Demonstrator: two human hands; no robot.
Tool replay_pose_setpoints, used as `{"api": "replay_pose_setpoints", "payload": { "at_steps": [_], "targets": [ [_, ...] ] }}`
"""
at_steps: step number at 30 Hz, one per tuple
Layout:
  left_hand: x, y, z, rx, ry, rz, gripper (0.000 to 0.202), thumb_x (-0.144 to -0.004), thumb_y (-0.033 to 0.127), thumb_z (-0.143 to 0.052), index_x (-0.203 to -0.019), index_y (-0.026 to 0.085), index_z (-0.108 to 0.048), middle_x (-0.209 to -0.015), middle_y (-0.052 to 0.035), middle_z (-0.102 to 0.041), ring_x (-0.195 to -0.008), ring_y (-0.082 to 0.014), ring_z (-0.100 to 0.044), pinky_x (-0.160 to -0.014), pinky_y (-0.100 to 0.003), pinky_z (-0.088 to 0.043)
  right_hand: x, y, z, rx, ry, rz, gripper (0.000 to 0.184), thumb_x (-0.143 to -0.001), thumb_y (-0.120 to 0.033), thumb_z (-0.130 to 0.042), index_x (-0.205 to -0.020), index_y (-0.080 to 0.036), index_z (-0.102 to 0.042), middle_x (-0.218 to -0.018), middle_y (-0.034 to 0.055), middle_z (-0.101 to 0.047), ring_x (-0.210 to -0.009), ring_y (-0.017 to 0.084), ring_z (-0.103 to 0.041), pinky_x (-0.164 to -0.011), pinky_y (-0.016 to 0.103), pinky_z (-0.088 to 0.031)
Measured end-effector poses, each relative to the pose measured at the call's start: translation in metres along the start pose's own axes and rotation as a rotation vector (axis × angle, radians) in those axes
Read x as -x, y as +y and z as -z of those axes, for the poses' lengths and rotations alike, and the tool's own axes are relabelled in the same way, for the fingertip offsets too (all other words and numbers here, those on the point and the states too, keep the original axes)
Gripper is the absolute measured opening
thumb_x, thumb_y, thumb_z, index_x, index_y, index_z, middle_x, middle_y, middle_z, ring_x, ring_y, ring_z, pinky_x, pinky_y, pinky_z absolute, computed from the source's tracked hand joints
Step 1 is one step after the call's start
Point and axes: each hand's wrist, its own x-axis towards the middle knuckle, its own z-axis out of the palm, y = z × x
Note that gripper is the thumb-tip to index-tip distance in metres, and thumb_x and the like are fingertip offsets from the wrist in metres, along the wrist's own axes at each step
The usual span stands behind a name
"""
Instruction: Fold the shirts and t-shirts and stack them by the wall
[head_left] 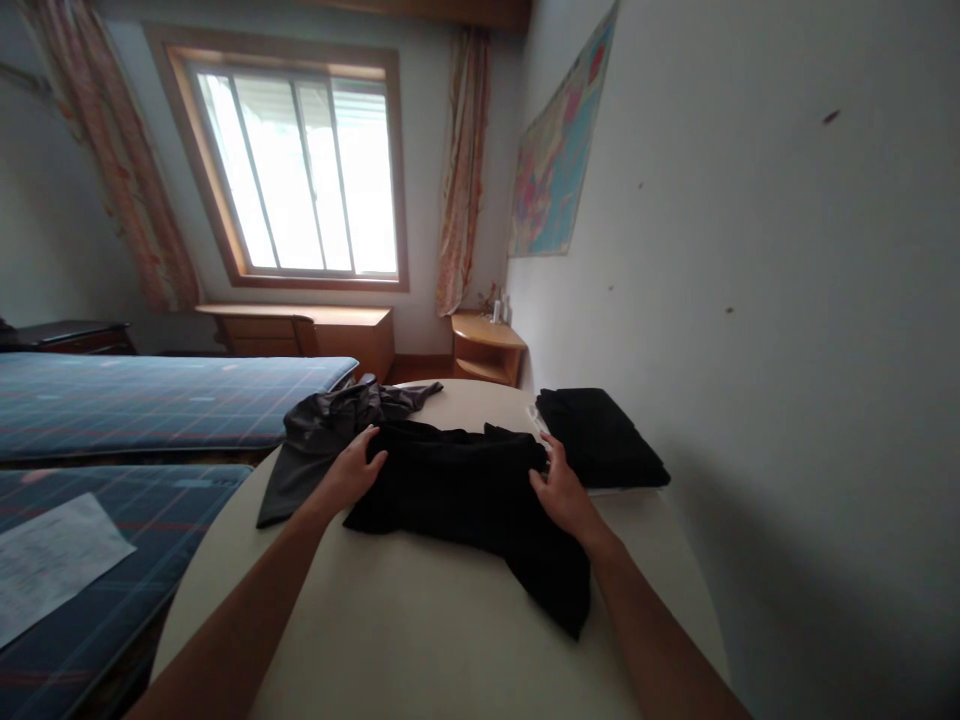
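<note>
A black garment (pixel 457 490) lies spread across the round cream table (pixel 420 640). My left hand (pixel 354 468) rests on its left edge, fingers closed on the cloth. My right hand (pixel 561 490) grips the garment's right edge, fingers curled into the fabric. A dark grey garment (pixel 322 430) lies crumpled just behind and left of my left hand, partly hanging off the table. A folded black pile (pixel 600 435) sits at the right, close to my right hand.
Two beds with blue plaid covers (pixel 150 395) stand to the left, the nearer one with a sheet of paper (pixel 52 560) on it. A white wall (pixel 787 300) runs along the table's right. A wooden desk (pixel 315 330) and corner shelf (pixel 487 350) stand under the window.
</note>
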Motion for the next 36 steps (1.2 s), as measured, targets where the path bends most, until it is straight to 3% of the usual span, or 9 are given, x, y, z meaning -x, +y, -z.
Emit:
{"api": "replay_pose_setpoints", "payload": {
  "at_steps": [3, 8, 13, 19, 23, 26, 28, 30, 36],
  "targets": [
    [0.011, 0.007, 0.001, -0.154, -0.097, 0.012, 0.068, -0.078, 0.044, -0.058, -0.137, 0.011, -0.047, -0.14, -0.0212, -0.05, -0.126, -0.0325, -0.053, -0.104, -0.039, -0.041, 0.008, -0.006, 0.001, 0.161, -0.073, 0.105, 0.06, -0.08, -0.027, -0.059, -0.136, -0.019, -0.039, -0.138, 0.0134, -0.046, -0.133, 0.024, -0.043, -0.113, 0.04, -0.033],
    [0.028, 0.024, 0.017, -0.423, -0.272, 0.231, 0.082, -0.075, 0.061, -0.06, -0.138, 0.011, -0.041, -0.117, -0.0264, -0.064, -0.106, -0.0443, -0.063, -0.084, -0.046, -0.047, 0.025, -0.039, 0.014, 0.355, -0.257, 0.138, 0.037, -0.073, -0.045, -0.074, -0.097, -0.02, -0.062, -0.121, 0.0121, -0.052, -0.117, 0.03, -0.049, -0.105, 0.044, -0.039],
    [0.024, 0.015, 0.01, -0.265, -0.279, 0.094, 0.055, -0.074, 0.034, -0.066, -0.123, 0.014, -0.05, -0.098, -0.0174, -0.07, -0.093, -0.032, -0.068, -0.075, -0.033, -0.046, 0.034, -0.057, 0.014, 0.235, -0.676, 0.218, 0.026, -0.071, -0.036, -0.078, -0.09, -0.022, -0.068, -0.111, 0.0058, -0.06, -0.102, 0.022, -0.057, -0.09, 0.03, -0.046],
    [0.0, 0.009, 0.012, 0.152, 0.131, 0.109, 0.033, -0.078, 0.043, -0.058, -0.098, 0.017, -0.063, -0.084, -0.0056, -0.069, -0.078, -0.0227, -0.066, -0.073, -0.031, -0.05, 0.019, -0.043, 0.015, 0.199, -0.406, 0.137, 0.019, -0.093, -0.029, -0.05, -0.103, -0.023, -0.066, -0.093, 0.0047, -0.07, -0.087, 0.02, -0.065, -0.078, 0.029, -0.044],
    [-0.002, 0.01, 0.006, 0.445, 0.012, 0.111, 0.058, -0.075, 0.048, -0.063, -0.122, 0.015, -0.061, -0.101, -0.0085, -0.071, -0.09, -0.0243, -0.068, -0.079, -0.032, -0.053, 0.007, -0.031, 0.014, 0.247, -0.184, 0.062, 0.016, -0.092, -0.027, -0.051, -0.102, -0.023, -0.063, -0.088, 0.0029, -0.068, -0.082, 0.018, -0.064, -0.074, 0.028, -0.043],
    [0.007, 0.006, -0.009, 0.431, -0.117, -0.054, 0.086, -0.068, 0.042, -0.072, -0.144, 0.015, -0.042, -0.142, -0.0156, -0.05, -0.124, -0.0298, -0.054, -0.1, -0.038, -0.046, 0.004, -0.026, 0.01, 0.334, -0.126, 0.059, 0.013, -0.085, -0.015, -0.054, -0.09, -0.022, -0.064, -0.088, 0.0024, -0.065, -0.084, 0.017, -0.061, -0.075, 0.026, -0.042],
    [0.012, 0.004, -0.017, 0.301, -0.141, -0.184, 0.095, -0.066, 0.034, -0.073, -0.15, 0.016, -0.033, -0.157, -0.015, -0.029, -0.141, -0.0309, -0.035, -0.113, -0.04, -0.033, 0.006, -0.028, 0.007, 0.368, -0.145, 0.088, 0.017, -0.082, -0.01, -0.052, -0.082, -0.021, -0.065, -0.088, 0.0029, -0.063, -0.084, 0.016, -0.06, -0.075, 0.026, -0.042],
    [0.016, 0.003, -0.022, 0.186, -0.121, -0.217, 0.092, -0.069, 0.026, -0.069, -0.151, 0.018, -0.029, -0.158, -0.0127, -0.027, -0.144, -0.029, -0.03, -0.117, -0.041, -0.027, 0.011, -0.033, 0.006, 0.328, -0.234, 0.116, 0.014, -0.085, -0.015, -0.053, -0.084, -0.021, -0.066, -0.083, 0.0021, -0.062, -0.077, 0.015, -0.059, -0.072, 0.026, -0.042],
    [0.011, 0.014, -0.018, 0.22, 0.036, 0.02, 0.061, -0.075, 0.024, -0.062, -0.134, 0.017, -0.049, -0.115, -0.0099, -0.064, -0.094, -0.0227, -0.067, -0.089, -0.037, -0.051, 0.026, -0.046, 0.007, 0.185, -0.552, 0.191, 0.037, -0.069, -0.039, -0.079, -0.098, -0.022, -0.065, -0.102, 0.0039, -0.063, -0.096, 0.021, -0.058, -0.084, 0.029, -0.045]
  ]
}}
